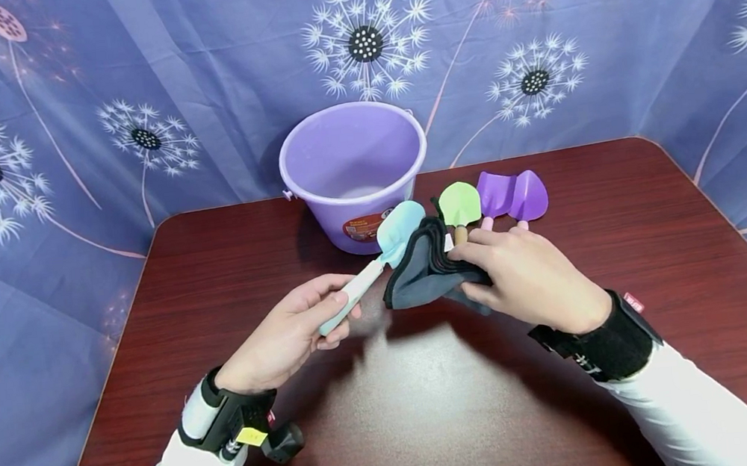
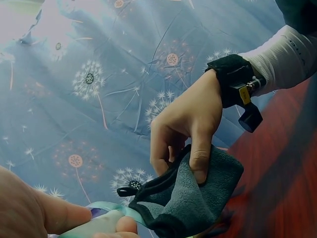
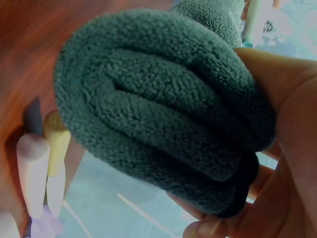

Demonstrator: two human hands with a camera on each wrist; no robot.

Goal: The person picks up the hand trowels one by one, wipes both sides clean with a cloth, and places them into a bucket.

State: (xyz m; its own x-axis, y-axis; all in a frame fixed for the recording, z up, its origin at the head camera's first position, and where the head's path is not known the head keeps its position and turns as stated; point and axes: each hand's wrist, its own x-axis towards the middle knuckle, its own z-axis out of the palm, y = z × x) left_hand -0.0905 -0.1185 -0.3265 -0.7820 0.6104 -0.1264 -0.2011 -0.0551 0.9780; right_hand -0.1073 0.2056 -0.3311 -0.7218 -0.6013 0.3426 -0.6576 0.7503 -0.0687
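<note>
- In the head view, grips the pale-blue trowel [image 1: 402,229] by its pale handle in the left hand [image 1: 289,335], with the thumb resting on top, probably to leave the blade exposed and easy to tilt.
- There too, pinches the black-edged, folded grey cloth [image 1: 419,281] with the right hand [image 1: 526,278], seemingly to keep the folds together in one manageable wad.
- Held close to each other above the dark red tabletop [image 1: 227,254], in front of the purple bucket [image 1: 327,211], likely for room to work near the person; with blade and cloth overlapping, cannot tell from here whether touching.
- To the right of the bucket, in a row beyond the right hand: the green trowel [image 1: 461,203] and a pair of purple trowels [image 1: 496,192], blades away from the person, perhaps to keep the handles within reach.
- In the left wrist view, shown clamping the cloth between right thumb and fingers near its upper edge, apparently to steady it beside the trowel; likewise visible, a hanging loop [image 2: 128,192] on the cloth's border.
- In the right wrist view, seen doubled into thick layers, with right fingers curled behind the edge, perhaps for padding. Off to one side, a pale pink handle [image 3: 33,173] next to a wooden handle [image 3: 57,146].
</note>
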